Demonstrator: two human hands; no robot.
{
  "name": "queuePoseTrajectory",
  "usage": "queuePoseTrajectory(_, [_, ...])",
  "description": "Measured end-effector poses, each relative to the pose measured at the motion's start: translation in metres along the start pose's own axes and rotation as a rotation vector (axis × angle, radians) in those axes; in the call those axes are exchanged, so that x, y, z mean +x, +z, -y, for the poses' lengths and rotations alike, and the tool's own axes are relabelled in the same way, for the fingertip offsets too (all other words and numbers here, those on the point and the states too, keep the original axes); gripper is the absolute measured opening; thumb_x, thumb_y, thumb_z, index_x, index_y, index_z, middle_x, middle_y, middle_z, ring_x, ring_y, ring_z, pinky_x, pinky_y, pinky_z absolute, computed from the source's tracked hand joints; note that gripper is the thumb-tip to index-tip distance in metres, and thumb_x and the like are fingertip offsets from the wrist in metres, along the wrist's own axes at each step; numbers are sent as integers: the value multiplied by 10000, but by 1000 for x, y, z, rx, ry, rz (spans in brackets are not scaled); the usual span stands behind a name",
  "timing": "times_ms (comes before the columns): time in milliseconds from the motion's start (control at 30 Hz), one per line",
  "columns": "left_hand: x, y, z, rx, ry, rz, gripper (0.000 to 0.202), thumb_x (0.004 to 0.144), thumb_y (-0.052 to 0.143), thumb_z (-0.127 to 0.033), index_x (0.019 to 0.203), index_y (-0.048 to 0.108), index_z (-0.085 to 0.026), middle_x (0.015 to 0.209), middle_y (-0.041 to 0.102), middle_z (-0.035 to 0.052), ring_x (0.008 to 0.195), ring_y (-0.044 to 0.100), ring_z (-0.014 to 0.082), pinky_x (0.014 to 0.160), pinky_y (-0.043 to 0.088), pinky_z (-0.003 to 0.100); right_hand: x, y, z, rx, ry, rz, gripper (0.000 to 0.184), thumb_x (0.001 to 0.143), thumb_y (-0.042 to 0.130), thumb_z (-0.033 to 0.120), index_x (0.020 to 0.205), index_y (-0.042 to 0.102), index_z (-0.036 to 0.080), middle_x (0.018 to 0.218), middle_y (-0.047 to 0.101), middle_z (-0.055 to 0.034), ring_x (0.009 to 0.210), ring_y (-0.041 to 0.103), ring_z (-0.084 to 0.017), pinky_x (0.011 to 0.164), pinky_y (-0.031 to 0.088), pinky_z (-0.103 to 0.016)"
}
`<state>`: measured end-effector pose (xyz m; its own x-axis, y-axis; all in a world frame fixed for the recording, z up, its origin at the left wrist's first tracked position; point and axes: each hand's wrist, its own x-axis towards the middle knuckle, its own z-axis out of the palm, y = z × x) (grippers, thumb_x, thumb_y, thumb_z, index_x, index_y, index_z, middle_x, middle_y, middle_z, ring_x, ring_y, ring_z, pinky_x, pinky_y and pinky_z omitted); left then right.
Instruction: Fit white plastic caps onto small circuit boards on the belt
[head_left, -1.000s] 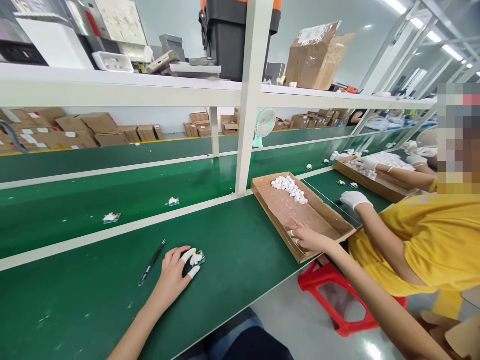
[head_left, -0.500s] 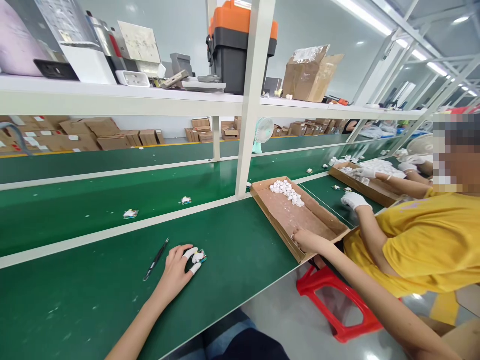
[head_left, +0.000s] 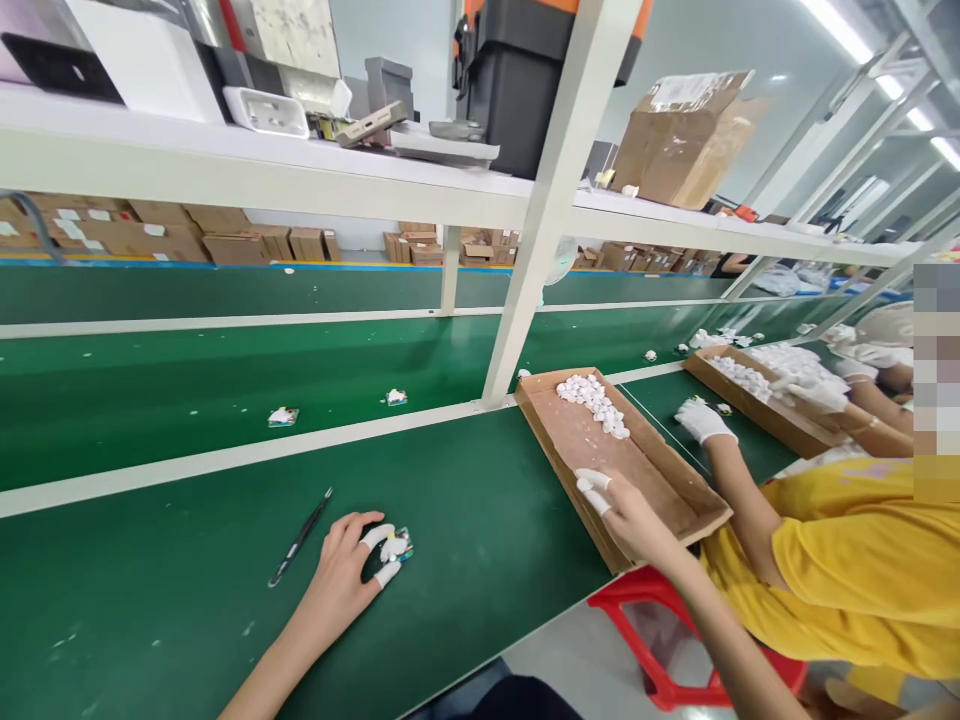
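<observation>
My left hand (head_left: pixel 341 575) rests on the green table, its cot-covered thumb and forefinger pinched on a small white and coloured part (head_left: pixel 395 547). Black tweezers (head_left: pixel 300 537) lie just left of that hand. My right hand (head_left: pixel 619 510) reaches out over the near end of a shallow cardboard tray (head_left: pixel 675 490). Its white-cotted fingertips are pressed together, and I cannot make out what they hold. A pile of small white pieces (head_left: pixel 596 402) lies at the tray's far end.
A co-worker in a yellow shirt (head_left: pixel 855 560) sits to the right, one gloved hand (head_left: pixel 701 420) on the table. A second tray (head_left: pixel 772 405) lies beyond. Small parts (head_left: pixel 283 416) ride the conveyor belt. A white post (head_left: pixel 540 250) holds a loaded shelf. A red stool (head_left: pixel 660 650) stands below.
My right hand has lifted off the tray floor, its fingertips drawn together. The parts on the belt have drifted right. My left hand has stayed on its part.
</observation>
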<state>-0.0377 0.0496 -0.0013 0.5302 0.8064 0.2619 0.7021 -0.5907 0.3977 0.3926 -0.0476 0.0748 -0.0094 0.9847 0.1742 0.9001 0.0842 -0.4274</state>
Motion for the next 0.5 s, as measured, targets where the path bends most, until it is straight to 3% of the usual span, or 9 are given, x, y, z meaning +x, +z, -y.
queuePoseTrajectory(100, [-5,0,-5,-33,35,58,300,847,591,-380,1136,592,-301,1283,524,61,1212,424,304,985,436,497,10,35,59,94,-216,108,328,921,421,142,1208,564,211,1131,616,-86,1028,566,-210,911,473,-351])
queuePoseTrajectory(200, [-10,-2,-15,-71,53,91,385,833,625,-384,1201,553,-294,1306,498,71,1228,392,298,1022,395,499,10,79,102,-42,-343,235,360,877,407,33,1138,610,175,1131,619,-98,1044,538,-246,886,473,-390])
queuePoseTrajectory(333, [-11,-3,-27,-125,38,129,327,843,631,-354,1143,575,-237,1299,490,87,1225,362,283,1043,348,499,-5,111,111,-163,-333,247,366,867,416,35,1167,611,111,1259,558,-160,1141,466,-324,898,447,-464])
queuePoseTrajectory(500, [-12,0,-33,-175,1,132,356,798,689,-338,1117,592,-214,1276,501,90,1204,356,285,999,354,481,2,111,112,-39,-248,181,263,947,431,204,1087,647,149,1067,626,-150,997,504,-299,823,450,-457])
